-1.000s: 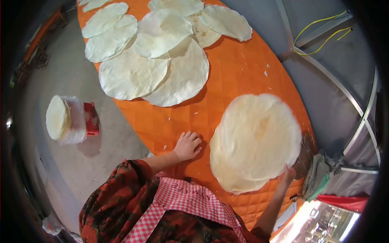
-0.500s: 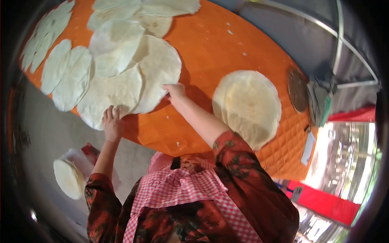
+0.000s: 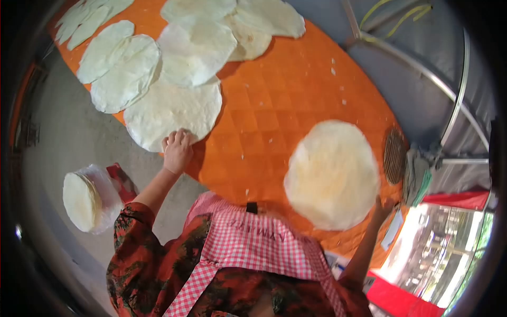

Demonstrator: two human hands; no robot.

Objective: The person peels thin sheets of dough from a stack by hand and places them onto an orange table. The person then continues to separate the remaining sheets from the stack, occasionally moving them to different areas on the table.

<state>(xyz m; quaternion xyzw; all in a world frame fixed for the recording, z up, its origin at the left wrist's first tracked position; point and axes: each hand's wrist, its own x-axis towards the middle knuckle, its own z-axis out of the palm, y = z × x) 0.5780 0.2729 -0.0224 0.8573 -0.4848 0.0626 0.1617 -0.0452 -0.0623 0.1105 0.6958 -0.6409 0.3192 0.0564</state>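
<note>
My left hand [image 3: 178, 152] is closed on the near edge of a large round flatbread [image 3: 171, 113], which lies partly under another sheet. At the right, my right hand [image 3: 384, 208] is beside the lower right edge of a round flatbread stack [image 3: 334, 177]; its fingers are dark and small, so their grip is unclear. More thin flatbreads [image 3: 198, 50] overlap at the far side of the orange quilted cloth [image 3: 264, 132].
A dark round ribbed object [image 3: 394, 157] lies near the right edge beside grey and green cloths [image 3: 417, 177]. Bagged flatbreads [image 3: 82, 203] are low at the left. Metal poles [image 3: 457, 105] stand beyond the table.
My right hand has left the left-hand group and moved to the right stack. The flatbread it held now lies on that stack. My left hand has closed on the near flatbread's edge.
</note>
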